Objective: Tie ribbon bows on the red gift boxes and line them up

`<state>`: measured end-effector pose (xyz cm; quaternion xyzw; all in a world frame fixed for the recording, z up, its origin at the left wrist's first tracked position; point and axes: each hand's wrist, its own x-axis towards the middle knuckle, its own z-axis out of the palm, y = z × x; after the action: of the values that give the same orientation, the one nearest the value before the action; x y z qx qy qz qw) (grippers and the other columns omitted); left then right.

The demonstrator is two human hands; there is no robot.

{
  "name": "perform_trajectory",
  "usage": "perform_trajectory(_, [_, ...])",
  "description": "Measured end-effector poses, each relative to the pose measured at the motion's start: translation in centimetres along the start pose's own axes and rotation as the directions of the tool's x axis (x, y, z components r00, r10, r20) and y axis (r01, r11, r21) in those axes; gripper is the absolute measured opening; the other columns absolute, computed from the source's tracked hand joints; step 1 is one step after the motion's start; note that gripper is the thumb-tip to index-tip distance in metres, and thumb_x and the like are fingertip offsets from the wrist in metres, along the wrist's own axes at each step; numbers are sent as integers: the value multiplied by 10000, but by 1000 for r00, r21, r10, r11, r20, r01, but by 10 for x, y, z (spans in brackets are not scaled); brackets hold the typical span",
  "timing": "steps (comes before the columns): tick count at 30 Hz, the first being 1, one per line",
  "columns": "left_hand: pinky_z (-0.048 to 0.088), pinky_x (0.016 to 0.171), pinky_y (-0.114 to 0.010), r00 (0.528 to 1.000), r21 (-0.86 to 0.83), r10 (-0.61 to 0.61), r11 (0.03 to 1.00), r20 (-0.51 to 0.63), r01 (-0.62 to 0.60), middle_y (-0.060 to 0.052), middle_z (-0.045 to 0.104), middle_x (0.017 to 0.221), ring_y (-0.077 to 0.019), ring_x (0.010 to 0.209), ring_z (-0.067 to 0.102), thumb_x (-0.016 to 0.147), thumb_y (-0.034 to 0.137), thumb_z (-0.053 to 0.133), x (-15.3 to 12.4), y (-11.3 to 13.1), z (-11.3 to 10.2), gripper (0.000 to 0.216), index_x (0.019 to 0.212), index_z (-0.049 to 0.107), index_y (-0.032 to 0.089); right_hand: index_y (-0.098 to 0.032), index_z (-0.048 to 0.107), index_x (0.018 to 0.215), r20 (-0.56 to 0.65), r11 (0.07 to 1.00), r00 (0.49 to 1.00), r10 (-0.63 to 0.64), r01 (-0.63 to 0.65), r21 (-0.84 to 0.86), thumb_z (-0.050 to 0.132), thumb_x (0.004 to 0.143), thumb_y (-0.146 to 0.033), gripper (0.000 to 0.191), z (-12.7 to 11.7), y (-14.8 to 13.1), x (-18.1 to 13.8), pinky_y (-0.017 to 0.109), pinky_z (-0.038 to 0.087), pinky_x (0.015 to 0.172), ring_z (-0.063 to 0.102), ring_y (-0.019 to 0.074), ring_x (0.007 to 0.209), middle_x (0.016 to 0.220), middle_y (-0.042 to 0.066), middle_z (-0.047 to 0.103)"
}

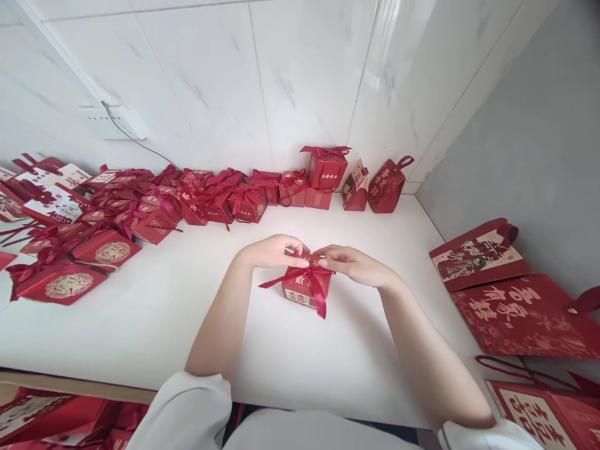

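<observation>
A small red gift box (296,285) with pale printed characters stands on the white table in front of me. A dark pink ribbon (320,295) is tied round its top, one tail hanging down the front and another stretching out to the left. My left hand (274,251) is at the box's upper left, thumb and fingers closed on the ribbon near the knot. From the right, my right hand (356,265) pinches the ribbon at the top of the box. The fingers partly cover the bow.
Many ribbon-tied red boxes (112,250) crowd the left and back of the white table (281,362). A taller box (327,169) and handled red bags (387,186) stand by the tiled wall. Flat red bags (525,312) lie at right. Below the front-left edge, a carton (79,382) holds red packaging.
</observation>
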<state>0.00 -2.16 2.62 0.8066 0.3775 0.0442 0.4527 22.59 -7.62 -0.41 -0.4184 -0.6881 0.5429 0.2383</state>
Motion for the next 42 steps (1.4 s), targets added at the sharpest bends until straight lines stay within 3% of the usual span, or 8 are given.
perform_trajectory(9, [440,719,-278,998,-11,-25,1000,-54,24,-19,667,919,-187,845,602,673,431,691,-9,-1,-1,280,826,629,205,-176,580,763,-96,998,994,61,-58,37,497,857,-582,425,4,17,5,325,416,793,540,173,803,825,15,607])
perform_trajectory(15, [392,613,-265,978,116,-69,989,-196,93,7,595,741,-151,681,529,686,455,659,-8,-3,11,274,697,600,188,-175,590,778,-82,998,995,62,-64,-28,478,839,-626,468,7,14,2,322,424,755,519,170,778,790,10,579])
perform_trajectory(21, [465,788,-309,948,-43,-73,997,-311,63,-24,647,978,-183,883,603,764,328,572,-24,-6,20,152,862,565,212,-189,592,880,-101,998,995,26,-32,-60,487,857,-592,417,14,12,0,340,439,809,557,178,837,884,21,612])
perform_trajectory(25, [439,922,-354,867,-79,-91,995,-490,59,-40,633,1054,-196,1005,591,836,347,497,-35,-8,26,164,929,546,222,-246,539,1148,-281,991,959,38,-73,-114,479,873,-580,437,20,5,-4,398,376,987,518,235,1158,1262,79,562])
perform_trajectory(29, [411,954,-350,729,-94,-143,990,-669,108,-82,556,1240,-225,1157,523,848,440,509,-44,-13,53,303,1062,524,226,-256,462,1265,-405,993,914,33,-76,-90,395,900,-608,511,33,14,-10,413,340,1054,428,243,1298,1398,95,468])
perform_trajectory(35, [441,787,-335,613,-242,-323,946,-721,214,-73,619,1020,-194,827,588,803,584,527,-71,-31,110,461,1100,537,231,-260,424,1284,-590,999,806,39,-24,34,332,925,-600,503,77,47,-41,420,426,992,478,238,1253,1407,97,453])
perform_trajectory(39, [443,744,-303,652,-464,-408,881,-639,97,-24,629,807,-177,783,593,766,580,576,-85,-38,127,412,975,552,226,-247,441,1280,-677,983,717,-166,65,-173,354,950,-522,439,97,40,-58,442,392,1032,414,246,1303,1404,110,445])
perform_trajectory(42, [445,723,-296,714,-561,-396,828,-577,6,-15,638,769,-169,768,602,734,533,637,-91,-35,132,371,911,538,222,-245,468,1287,-597,873,695,-400,92,-478,358,967,-438,389,99,24,-55,450,308,1095,350,244,1353,1447,99,409])
